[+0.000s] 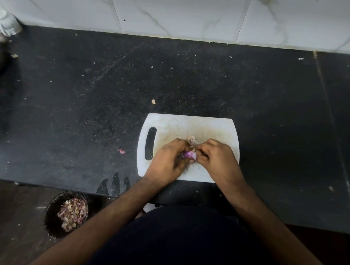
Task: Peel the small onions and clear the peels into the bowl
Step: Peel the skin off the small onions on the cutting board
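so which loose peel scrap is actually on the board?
The pale peel scrap just beyond the hands; the pink one and tan one lie on the black counter.

My cutting board (192,127) is white, matt plastic, scuffed. Around it the surface (89,80) is black speckled stone, dusty. Behind the board, glossy marble-veined wall tiles (183,8). The onion (188,154) looks smooth and purple.

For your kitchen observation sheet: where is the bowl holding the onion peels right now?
In the head view the bowl sits at lower left, below the counter's front edge, left of the person's left forearm and well away from the cutting board.
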Available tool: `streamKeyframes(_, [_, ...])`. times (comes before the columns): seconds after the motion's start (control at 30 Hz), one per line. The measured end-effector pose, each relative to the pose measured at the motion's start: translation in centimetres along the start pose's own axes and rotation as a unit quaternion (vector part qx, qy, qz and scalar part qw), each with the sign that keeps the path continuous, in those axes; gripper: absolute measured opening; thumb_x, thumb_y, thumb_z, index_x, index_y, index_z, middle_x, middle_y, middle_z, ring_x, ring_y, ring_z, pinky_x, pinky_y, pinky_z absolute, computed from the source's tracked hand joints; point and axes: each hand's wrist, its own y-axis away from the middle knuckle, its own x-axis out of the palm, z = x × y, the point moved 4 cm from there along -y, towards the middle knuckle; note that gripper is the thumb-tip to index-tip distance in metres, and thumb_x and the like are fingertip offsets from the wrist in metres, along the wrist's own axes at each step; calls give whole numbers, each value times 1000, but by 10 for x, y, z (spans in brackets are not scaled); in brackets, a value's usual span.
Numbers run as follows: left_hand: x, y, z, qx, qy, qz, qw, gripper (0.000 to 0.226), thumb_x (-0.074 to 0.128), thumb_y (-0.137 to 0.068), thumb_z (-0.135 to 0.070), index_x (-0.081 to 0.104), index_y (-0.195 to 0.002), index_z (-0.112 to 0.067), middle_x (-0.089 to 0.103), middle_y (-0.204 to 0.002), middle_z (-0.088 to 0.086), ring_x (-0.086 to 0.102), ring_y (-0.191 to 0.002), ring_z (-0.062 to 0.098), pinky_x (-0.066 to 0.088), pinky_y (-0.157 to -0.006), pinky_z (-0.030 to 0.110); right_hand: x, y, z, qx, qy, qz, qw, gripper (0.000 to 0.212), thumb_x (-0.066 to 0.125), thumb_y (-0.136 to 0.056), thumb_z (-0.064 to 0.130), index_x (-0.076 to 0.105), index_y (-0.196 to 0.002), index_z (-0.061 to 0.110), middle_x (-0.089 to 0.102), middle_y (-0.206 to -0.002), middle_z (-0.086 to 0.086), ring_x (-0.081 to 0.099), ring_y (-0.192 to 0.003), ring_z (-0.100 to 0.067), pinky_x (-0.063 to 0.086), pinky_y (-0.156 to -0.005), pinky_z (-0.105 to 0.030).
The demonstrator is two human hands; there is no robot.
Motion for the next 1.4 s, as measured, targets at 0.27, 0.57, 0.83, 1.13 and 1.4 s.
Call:
streamKeyframes(0.27, [2, 7, -1, 27, -2, -6, 1000, 15, 72, -90, -10, 61, -100, -9, 64, -115, 2, 63, -103, 14, 54, -90, 34, 6, 9, -8, 111, -122, -91, 982, 10, 77, -85, 15, 77, -95, 14, 74, -82, 5, 69, -75, -7, 58, -71, -25])
streamKeyframes(0.57, [-7, 12, 0, -24, 79, -23, 996, 38, 83, -84, -23, 65, -117, -15, 68, -112, -10, 63, -103, -1, 46, -88, 9, 9, 15, 7, 80, -185, -72, 977, 14, 75, -86, 15, 77, -100, 17, 75, -84, 9, 70, -75, -1, 57, -71, -16])
streamKeyframes(0.83, [-9, 14, 15, -65, 88, -46, 993, 34, 91, -70, -28, 66, -92, -31, 65, -101, -12, 65, -96, 9, 57, -86, 29, -5, 13, -24, 122, -103, -136, 978, 14, 68, -91, 7, 75, -102, 11, 75, -92, -1, 71, -82, -11, 60, -78, -29])
streamKeyframes(1.13, [-9, 10, 10, -51, 58, -13, 997, 39, 92, -70, -27, 71, -102, -21, 60, -103, -16, 62, -97, 0, 49, -88, 13, 1, 17, 4, 6, -67, -25, 997, 36, 56, -94, 3, 69, -122, 21, 65, -116, 7, 61, -108, -13, 51, -97, -29])
streamKeyframes(1.4, [-10, 8, 12, -62, 59, -25, 996, 36, 93, -69, -27, 71, -96, -18, 65, -101, -8, 64, -92, 7, 54, -82, 20, 10, 14, 3, -38, -79, -13, 996, 24, 67, -94, 27, 75, -115, 17, 69, -93, 5, 65, -80, -10, 57, -71, -38])
